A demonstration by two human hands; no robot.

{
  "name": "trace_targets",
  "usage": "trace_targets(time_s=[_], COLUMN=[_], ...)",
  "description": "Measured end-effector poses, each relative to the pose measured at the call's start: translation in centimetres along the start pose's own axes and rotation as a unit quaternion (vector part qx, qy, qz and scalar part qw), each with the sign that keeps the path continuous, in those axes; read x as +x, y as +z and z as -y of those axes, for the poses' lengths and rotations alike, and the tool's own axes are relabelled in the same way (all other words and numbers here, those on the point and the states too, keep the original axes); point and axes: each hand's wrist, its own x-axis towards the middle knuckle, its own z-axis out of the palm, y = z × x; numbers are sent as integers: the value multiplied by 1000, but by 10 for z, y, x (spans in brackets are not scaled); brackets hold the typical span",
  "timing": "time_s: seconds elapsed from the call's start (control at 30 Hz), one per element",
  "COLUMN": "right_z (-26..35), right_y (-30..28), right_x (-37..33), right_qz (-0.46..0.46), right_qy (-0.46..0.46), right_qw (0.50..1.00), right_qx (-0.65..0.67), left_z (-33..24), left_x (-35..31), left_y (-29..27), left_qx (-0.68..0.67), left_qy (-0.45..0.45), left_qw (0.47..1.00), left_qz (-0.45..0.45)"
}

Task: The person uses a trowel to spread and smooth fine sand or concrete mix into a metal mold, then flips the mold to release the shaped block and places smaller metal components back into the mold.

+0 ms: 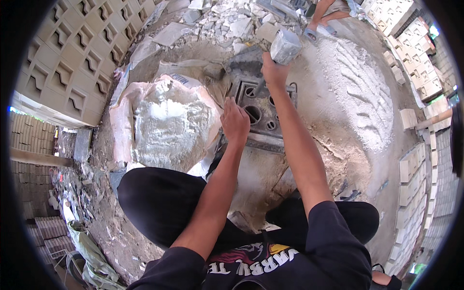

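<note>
My right hand [274, 72] is closed round the handle of a mallet-like tool [285, 47] with a blocky, pale, dust-covered head. It is raised above a dark square metal mould [265, 140] with round openings. Part of the handle shows below my fist. At the mould's left edge, my left hand [235, 121] has its fingers curled together. Thin brown strands [223, 91] stick out by those fingertips; whether I grip them or the mould's edge is hidden. Left of that hand lies an open pinkish sack [121, 123] full of whitish-grey powder [169, 121].
Ridged white powder [360, 92] spreads on the right, with brownish material [343, 159] nearer. Broken rubble [217, 24] lies at the far side. Another person's sandalled feet [319, 31] stand there. Patterned blocks [72, 58] are stacked at the left, more blocks [411, 193] at the right.
</note>
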Motion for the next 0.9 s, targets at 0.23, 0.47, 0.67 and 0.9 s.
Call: trace_targets(time_s=[0.23, 0.47, 0.67, 0.9], right_z=[20, 13, 36, 36], right_y=[35, 39, 7, -39], right_x=[-57, -46, -46, -56], right_qz=[29, 47, 115, 27], right_qy=[-59, -98, -45, 18], right_qw=[997, 992, 992, 999], right_qx=[30, -65, -41, -24], left_z=[-3, -9, -1, 0], left_x=[5, 3, 0, 3], left_y=[-5, -7, 0, 4], left_qx=[-102, -126, 20, 87], left_qy=[-20, -35, 20, 51], left_qw=[994, 991, 999, 994], left_qz=[-44, -22, 37, 50])
